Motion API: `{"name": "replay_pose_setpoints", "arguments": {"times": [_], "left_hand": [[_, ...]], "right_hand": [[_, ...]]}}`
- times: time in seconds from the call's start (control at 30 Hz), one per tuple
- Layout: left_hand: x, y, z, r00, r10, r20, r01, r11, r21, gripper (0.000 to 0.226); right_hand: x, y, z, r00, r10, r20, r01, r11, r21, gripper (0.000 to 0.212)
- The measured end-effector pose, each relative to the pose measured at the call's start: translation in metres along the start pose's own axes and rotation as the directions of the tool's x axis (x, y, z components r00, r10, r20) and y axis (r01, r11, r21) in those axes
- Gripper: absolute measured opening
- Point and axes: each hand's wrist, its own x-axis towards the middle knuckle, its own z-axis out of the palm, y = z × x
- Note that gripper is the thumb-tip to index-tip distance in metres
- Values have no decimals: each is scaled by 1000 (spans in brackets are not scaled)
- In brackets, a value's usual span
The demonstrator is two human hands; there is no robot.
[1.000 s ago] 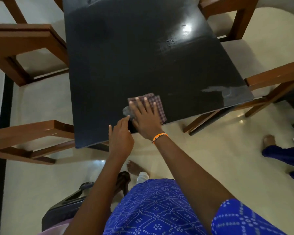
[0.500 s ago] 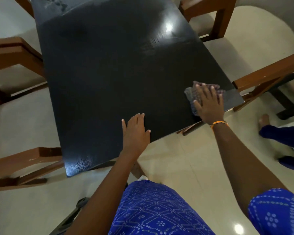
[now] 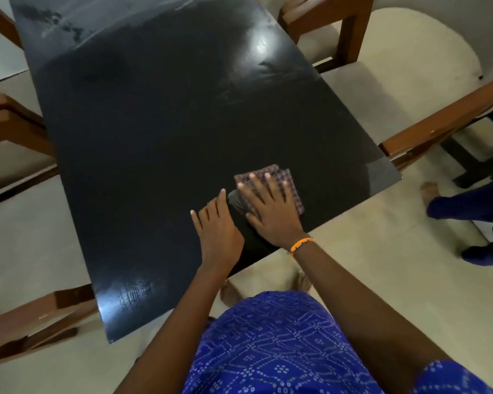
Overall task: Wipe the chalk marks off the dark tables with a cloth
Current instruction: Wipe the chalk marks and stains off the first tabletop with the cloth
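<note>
The dark table point(image 3: 143, 155) fills the middle of the view, long side running away from me. A folded checked cloth point(image 3: 289, 180) lies flat on it near the front edge, right of centre. My right hand point(image 3: 271, 211) presses down on the cloth with fingers spread. My left hand point(image 3: 217, 231) rests flat on the table just left of it, holding nothing. Pale chalk smears point(image 3: 60, 27) remain at the far left end, and fainter streaks point(image 3: 271, 69) show by the far right edge.
Brown wooden chairs stand around the table: two on the left point(image 3: 15, 129) point(image 3: 40, 317), one at the far right point(image 3: 339, 27), one at the right point(image 3: 444, 120). Another person's bare foot and blue-clad leg point(image 3: 464, 206) are on the pale floor at right.
My right hand has slid the cloth leftward from the table's right corner back toward the middle of the front edge. The left hand stayed flat on the table, now beside the cloth.
</note>
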Motion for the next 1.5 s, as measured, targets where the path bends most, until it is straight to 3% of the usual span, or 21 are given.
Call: {"name": "replay_pose_setpoints", "arguments": {"times": [0.17,0.33,0.5,0.8,1.07,1.23,1.5], "left_hand": [[5,43,18,999,32,14,-31,999,-30,68],[9,108,40,990,135,43,-134,990,-33,78],[21,150,60,984,143,105,-141,990,-26,97],[48,172,74,990,18,143,-25,999,48,108],[43,174,76,974,13,225,-53,983,175,127],[41,175,76,962,22,273,-81,975,206,126],[29,173,77,978,66,198,-104,976,189,116]], "right_hand": [[-7,48,-9,989,-150,5,150,989,9,59],[-13,139,-29,998,15,-55,-15,1000,1,60],[-2,210,-44,985,152,-84,-155,987,-41,61],[88,234,-61,997,65,-44,-65,998,5,58],[170,236,-75,999,34,15,-35,999,40,59],[126,242,-74,1000,-2,23,2,1000,27,61],[-42,260,-52,1000,-15,-23,14,999,-49,65]]}}
